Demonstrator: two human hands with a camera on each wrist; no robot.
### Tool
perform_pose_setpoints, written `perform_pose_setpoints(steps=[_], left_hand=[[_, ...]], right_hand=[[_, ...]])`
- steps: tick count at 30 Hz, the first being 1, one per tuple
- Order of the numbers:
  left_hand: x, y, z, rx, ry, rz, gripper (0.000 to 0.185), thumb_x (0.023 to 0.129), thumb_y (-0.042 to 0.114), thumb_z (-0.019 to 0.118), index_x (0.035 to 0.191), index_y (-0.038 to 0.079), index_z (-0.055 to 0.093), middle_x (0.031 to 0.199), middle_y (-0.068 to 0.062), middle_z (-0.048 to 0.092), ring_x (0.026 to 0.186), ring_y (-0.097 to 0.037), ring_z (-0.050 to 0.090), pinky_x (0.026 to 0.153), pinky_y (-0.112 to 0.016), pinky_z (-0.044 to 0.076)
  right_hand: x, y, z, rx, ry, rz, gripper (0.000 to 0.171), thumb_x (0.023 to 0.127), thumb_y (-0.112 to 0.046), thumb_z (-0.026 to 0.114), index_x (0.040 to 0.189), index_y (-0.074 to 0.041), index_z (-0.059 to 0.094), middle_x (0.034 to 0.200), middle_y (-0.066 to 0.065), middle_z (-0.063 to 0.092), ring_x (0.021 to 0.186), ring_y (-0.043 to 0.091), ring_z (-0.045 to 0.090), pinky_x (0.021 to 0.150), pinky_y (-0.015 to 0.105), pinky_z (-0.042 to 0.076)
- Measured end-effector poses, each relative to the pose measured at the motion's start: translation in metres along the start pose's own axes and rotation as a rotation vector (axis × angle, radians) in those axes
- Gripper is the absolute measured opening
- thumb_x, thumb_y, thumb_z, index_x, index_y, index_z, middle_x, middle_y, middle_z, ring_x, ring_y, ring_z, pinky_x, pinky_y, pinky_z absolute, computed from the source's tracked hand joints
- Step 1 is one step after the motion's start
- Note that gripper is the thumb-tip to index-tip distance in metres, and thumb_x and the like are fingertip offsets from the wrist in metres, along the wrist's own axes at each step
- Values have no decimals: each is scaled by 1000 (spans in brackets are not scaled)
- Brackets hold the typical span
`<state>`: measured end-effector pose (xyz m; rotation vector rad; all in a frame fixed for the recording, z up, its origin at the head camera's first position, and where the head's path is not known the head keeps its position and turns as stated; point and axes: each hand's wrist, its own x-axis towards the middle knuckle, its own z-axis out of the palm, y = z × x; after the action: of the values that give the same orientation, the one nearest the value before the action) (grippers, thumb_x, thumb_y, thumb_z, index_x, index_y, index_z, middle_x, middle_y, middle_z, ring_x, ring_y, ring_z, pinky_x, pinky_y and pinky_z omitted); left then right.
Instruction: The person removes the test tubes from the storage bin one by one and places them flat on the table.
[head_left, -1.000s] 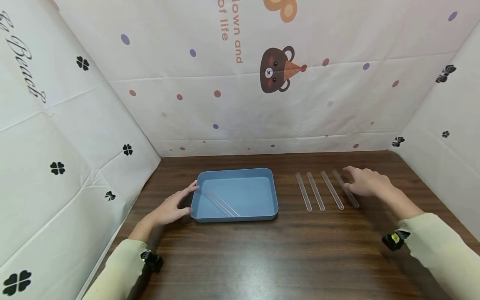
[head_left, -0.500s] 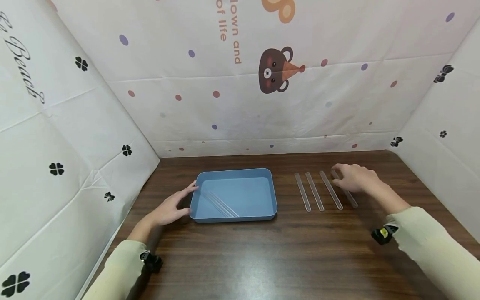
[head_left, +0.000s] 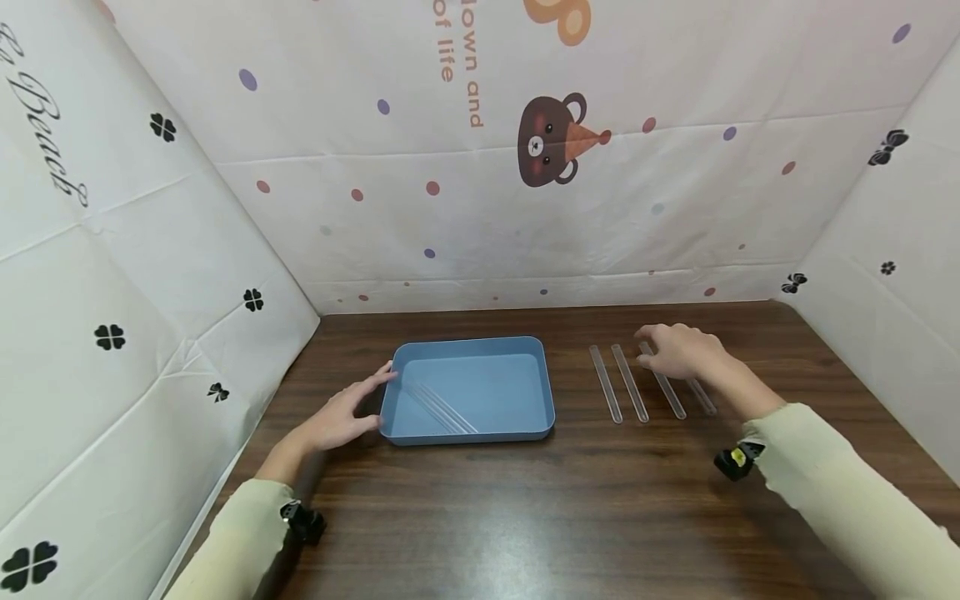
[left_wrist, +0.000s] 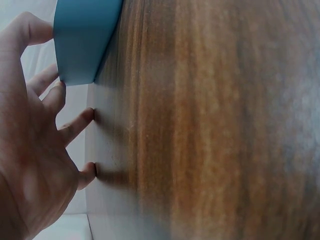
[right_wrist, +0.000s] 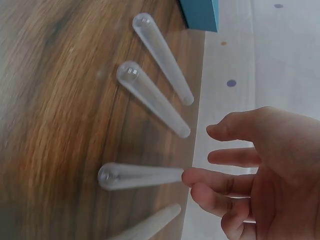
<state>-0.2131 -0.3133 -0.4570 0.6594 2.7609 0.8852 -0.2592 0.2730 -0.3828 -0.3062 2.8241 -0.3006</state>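
Note:
A blue tray (head_left: 543,392) sits on the brown table with a few clear tubes (head_left: 442,407) lying in it. My left hand (head_left: 367,402) rests against its left side, fingers spread and straight; the left wrist view shows the hand (left_wrist: 55,75) by the tray's corner (left_wrist: 82,40). To the right of the tray lie several clear tubes (head_left: 606,383) side by side. My right hand (head_left: 656,348) is over the third tube (head_left: 670,400), holding nothing. In the right wrist view the hand (right_wrist: 205,155) has a fingertip at the far end of that tube (right_wrist: 140,175).
White printed cloth walls (head_left: 525,208) close in the table (head_left: 525,517) at the back and on both sides. The rightmost tube (head_left: 703,398) lies partly under my right wrist. Bare wood stretches in front of the tray and tubes.
My right hand has slid left, from the rightmost tube to over the third one. The left hand and the tray have stayed put.

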Motion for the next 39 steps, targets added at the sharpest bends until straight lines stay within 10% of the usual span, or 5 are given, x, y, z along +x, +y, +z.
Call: perform_pose_setpoints(steps=[5, 13, 39], left_hand=[[2, 2, -1, 3, 1, 14, 78, 102, 18, 67, 175, 12, 38, 190, -17, 21, 171, -54, 31, 126, -87, 30], [0, 4, -1, 39, 4, 26, 80, 101, 15, 65, 176, 9, 37, 190, -20, 20, 168, -54, 36, 123, -84, 36], [1, 1, 0, 15, -3, 25, 83, 102, 15, 64, 178, 11, 32, 190, -18, 19, 171, -52, 32, 124, -84, 35]], right_hand=[[3, -11, -2, 5, 1, -7, 62, 111, -35, 65, 164, -3, 54, 102, 18, 76, 70, 22, 54, 63, 41, 42], [8, -29, -4, -13, -4, -28, 61, 111, -34, 63, 164, -6, 55, 148, 31, 70, 90, 31, 72, 71, 49, 54], [33, -86, 4, 0, 3, -150, 60, 111, -38, 65, 163, -9, 58, 147, 25, 74, 101, 31, 77, 75, 48, 58]])
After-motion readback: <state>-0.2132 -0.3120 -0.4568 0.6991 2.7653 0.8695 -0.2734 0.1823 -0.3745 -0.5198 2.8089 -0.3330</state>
